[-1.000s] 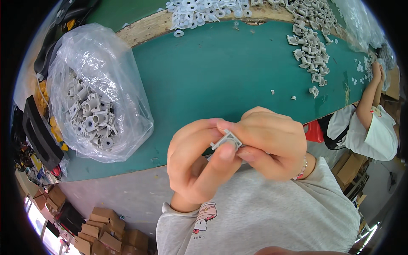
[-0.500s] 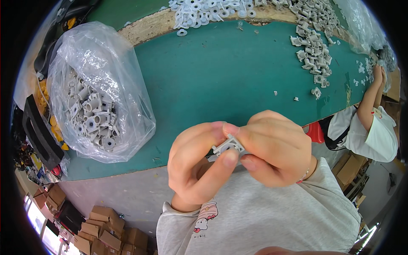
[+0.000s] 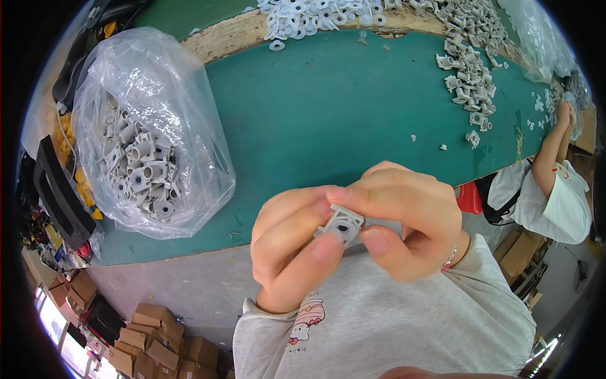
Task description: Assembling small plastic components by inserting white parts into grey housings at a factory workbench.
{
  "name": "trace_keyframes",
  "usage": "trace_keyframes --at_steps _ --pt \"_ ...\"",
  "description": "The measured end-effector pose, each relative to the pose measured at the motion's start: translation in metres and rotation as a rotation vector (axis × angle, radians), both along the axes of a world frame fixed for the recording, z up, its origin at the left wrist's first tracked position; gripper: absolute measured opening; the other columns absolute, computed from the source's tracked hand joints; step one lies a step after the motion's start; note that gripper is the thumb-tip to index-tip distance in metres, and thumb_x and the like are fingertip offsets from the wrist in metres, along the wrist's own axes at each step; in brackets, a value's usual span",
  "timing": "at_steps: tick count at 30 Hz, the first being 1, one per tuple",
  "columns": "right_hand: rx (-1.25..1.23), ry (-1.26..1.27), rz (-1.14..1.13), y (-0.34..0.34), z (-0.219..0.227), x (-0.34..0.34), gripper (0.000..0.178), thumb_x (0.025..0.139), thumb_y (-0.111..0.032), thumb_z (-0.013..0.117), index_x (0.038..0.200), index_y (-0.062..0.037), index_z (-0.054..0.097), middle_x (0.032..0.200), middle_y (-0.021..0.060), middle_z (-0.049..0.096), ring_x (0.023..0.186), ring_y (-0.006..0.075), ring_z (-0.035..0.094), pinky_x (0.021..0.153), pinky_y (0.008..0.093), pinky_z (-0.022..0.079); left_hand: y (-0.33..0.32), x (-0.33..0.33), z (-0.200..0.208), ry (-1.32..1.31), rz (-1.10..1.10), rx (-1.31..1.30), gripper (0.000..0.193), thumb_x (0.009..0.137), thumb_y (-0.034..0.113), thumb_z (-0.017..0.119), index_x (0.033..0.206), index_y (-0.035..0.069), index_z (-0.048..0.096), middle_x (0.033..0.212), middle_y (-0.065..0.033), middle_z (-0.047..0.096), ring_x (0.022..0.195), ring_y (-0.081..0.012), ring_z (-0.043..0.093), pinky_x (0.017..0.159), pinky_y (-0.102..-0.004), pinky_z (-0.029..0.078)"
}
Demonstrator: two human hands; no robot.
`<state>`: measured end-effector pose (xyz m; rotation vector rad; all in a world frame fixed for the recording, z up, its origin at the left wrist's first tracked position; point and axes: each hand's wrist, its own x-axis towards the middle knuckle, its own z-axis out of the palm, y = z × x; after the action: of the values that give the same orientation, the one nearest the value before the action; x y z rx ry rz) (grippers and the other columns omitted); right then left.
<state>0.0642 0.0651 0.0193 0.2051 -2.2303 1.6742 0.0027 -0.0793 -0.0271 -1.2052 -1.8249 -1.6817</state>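
Observation:
Both my hands meet close to my chest, below the front edge of the green table. Between them is a small grey plastic part with a flat square flange and a dark round hole. My left hand grips it from the left, thumb laid across its lower side. My right hand pinches it from the right with thumb and forefinger. Part of the piece is hidden behind my fingers.
A clear plastic bag full of grey parts lies at the table's left end. White rings and loose grey parts are scattered along the far and right side. Another person's arm reaches the table at right. Cardboard boxes sit on the floor.
The grey part has turned in my fingers, so its flange and hole now face the camera. Both hands stay in nearly the same place.

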Motion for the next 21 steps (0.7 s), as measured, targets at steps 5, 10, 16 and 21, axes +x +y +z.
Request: trace_keyframes --at_steps 5,10,16,21 --pt "-0.044 0.012 -0.008 -0.002 -0.001 0.0 0.029 0.085 -0.01 0.058 0.108 0.0083 0.062 0.091 0.0169 0.066 0.067 0.0215 0.061 0.059 0.0295 0.047 0.001 0.007 -0.002 -0.116 -0.066 0.131 0.034 0.072 -0.006 0.067 0.105 0.002 0.059 0.109 -0.0182 0.056 0.088 -0.0334 0.062 0.068 -0.0397 0.053" --pt "-0.019 0.031 -0.063 -0.004 0.002 -0.003 0.028 0.077 -0.003 0.062 0.102 0.0063 0.064 0.084 0.0137 0.066 0.063 0.0199 0.061 0.058 0.0279 0.047 0.004 0.004 -0.002 -0.043 -0.052 0.12 0.034 0.07 -0.005 0.069 0.102 0.002 0.06 0.108 -0.0176 0.056 0.087 -0.0331 0.062 0.065 -0.0378 0.053" --pt "-0.075 0.012 -0.131 -0.007 0.001 -0.001 0.027 0.071 0.003 0.065 0.098 0.0052 0.065 0.079 0.0118 0.065 0.06 0.0178 0.061 0.055 0.0256 0.048 0.011 0.003 0.006 -0.055 0.015 0.057 0.036 0.067 0.001 0.076 0.1 0.002 0.06 0.102 -0.0149 0.057 0.084 -0.0311 0.062 0.063 -0.0363 0.053" --pt "-0.153 -0.031 -0.101 -0.005 -0.002 -0.001 0.028 0.072 0.006 0.064 0.099 0.0057 0.064 0.082 0.0124 0.064 0.061 0.0162 0.06 0.054 0.0248 0.048 0.014 -0.003 0.012 0.054 0.069 -0.102 0.034 0.072 0.006 0.077 0.093 0.004 0.051 0.089 -0.0099 0.055 0.072 -0.0253 0.06 0.054 -0.0305 0.053"
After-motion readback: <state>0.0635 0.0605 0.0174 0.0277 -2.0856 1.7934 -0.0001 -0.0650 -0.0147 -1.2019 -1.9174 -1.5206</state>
